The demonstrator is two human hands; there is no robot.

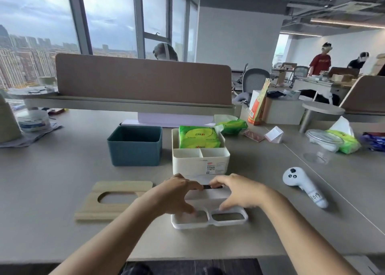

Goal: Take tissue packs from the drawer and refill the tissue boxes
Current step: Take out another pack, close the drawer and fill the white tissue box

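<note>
A white tissue box (200,163) stands open on the desk with a green tissue pack (199,138) lying in its rear compartment. Its white lid (210,218) lies flat on the desk in front of it, with two cut-outs at the near end. My left hand (177,193) and my right hand (237,190) both grip this lid, fingers over its far part and thumbs near the cut-outs. To the left, a teal tissue box (135,145) stands open and looks empty. Its wooden lid (112,199) with an oval slot lies on the desk nearby.
A second green tissue pack (231,126) lies behind the white box, another (345,141) at the far right beside a clear plastic bowl (324,139). A white controller (304,186) lies to the right. A brown divider panel (143,79) closes the desk's far side.
</note>
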